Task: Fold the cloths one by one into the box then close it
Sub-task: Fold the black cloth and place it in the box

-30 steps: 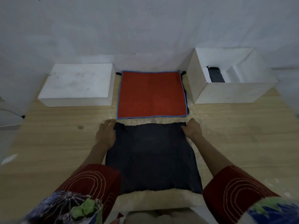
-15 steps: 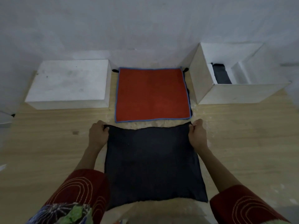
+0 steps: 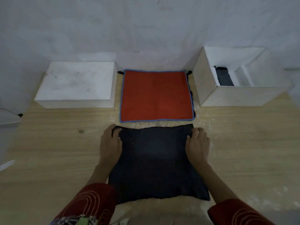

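A dark navy cloth lies spread flat on the wooden table in front of me. My left hand grips its far left corner, and my right hand grips its far right corner, fingers curled over the edge. Behind it lies a red cloth with a blue border, flat, with dark fabric peeking out beneath its right side. The open white box stands at the back right, and a folded dark cloth lies inside it.
A white block-shaped lid sits at the back left, against the white wall. Bare wooden table stretches to both sides of the dark cloth. My red sleeves fill the bottom of the view.
My hands went from resting beside the dark cloth's far corners to gripping them. The far edge now looks slightly wavy. My head has shifted closer.
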